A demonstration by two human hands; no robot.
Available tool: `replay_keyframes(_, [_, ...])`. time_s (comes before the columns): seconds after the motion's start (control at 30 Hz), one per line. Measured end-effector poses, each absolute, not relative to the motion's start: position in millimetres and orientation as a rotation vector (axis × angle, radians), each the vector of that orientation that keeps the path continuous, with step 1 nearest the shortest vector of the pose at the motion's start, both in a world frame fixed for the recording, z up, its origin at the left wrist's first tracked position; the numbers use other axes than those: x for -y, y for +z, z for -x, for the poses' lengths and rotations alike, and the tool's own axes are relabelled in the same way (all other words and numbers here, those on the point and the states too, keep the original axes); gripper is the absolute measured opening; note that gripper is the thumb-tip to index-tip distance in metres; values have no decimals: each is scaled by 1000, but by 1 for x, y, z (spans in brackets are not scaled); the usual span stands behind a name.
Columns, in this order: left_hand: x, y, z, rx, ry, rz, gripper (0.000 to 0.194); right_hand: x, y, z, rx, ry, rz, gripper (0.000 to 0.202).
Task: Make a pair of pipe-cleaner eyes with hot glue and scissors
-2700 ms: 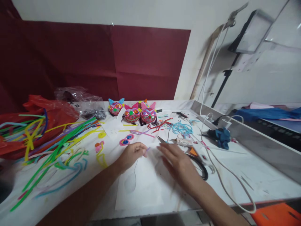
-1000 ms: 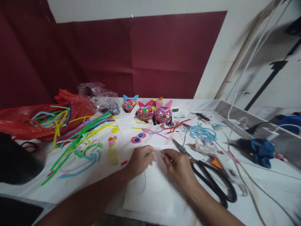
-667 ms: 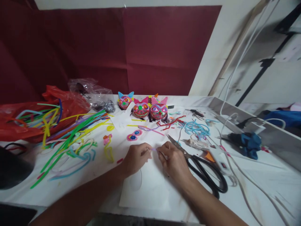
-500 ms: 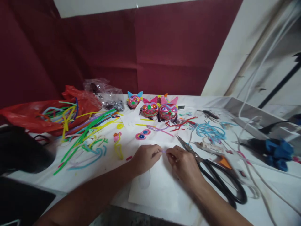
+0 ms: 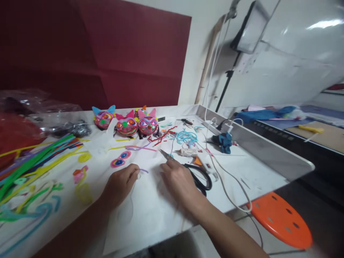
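My left hand (image 5: 120, 184) is closed in a pinch on a short purple pipe cleaner (image 5: 144, 171), whose free end sticks out to the right above the white paper (image 5: 150, 215). My right hand (image 5: 178, 182), slightly blurred, lies over the middle of the black-handled scissors (image 5: 205, 177); its fingers look loosely bent and apart, with nothing visible in them. The scissor blades (image 5: 166, 154) show beyond the knuckles. A pair of pink-rimmed blue eye shapes (image 5: 120, 159) lies just past my left hand. A pink and orange piece (image 5: 80, 174) with a yellow tail is farther left.
Several colourful cat-eared heads (image 5: 126, 127) stand at the back. Bundled pipe cleaners (image 5: 34, 161) spread over the left side. Blue strands (image 5: 186, 137), a glue gun (image 5: 186, 152) and a white cable (image 5: 228, 190) lie on the right. An orange stool (image 5: 282, 220) stands beside the table's edge.
The view has swung to the right. My right hand has let go of the purple pipe cleaner and moved over to the scissors. My left hand still holds the pipe cleaner.
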State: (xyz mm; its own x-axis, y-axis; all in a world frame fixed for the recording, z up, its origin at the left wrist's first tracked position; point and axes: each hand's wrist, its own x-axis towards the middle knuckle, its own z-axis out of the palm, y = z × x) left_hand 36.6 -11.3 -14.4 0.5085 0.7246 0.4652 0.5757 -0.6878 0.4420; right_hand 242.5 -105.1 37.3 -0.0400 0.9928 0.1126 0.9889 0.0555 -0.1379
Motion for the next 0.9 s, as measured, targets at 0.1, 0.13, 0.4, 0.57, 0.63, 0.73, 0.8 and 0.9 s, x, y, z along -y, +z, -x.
replay_keyframes(0.1, [12,-14,-36,-1082,951,-2533,23,123,39,-266,2053,-59,2300,23])
replay_keyframes(0.13, [13,-14,-37,-1064,954,-2544,23,128,38,-273,2022,-63,2361,23])
replay_keyframes(0.4, [17,-14,-42,-961,990,-2593,23,140,25,-293,2034,-42,2454,32])
replay_keyframes(0.57, [25,-14,-45,-954,985,-2622,21,136,32,-304,2045,-18,2331,21])
replay_keyframes(0.63, [29,-15,-46,-940,971,-2644,21,125,38,-319,1986,-65,2320,22])
replay_keyframes(0.73, [34,-17,-47,-911,908,-2693,20,91,49,-350,1872,-191,2341,30])
replay_keyframes(0.8, [37,-19,-48,-894,884,-2716,20,61,52,-372,1837,-246,2367,33])
replay_keyframes(0.9, [41,-21,-50,-881,876,-2739,20,20,50,-398,1812,-252,2385,38])
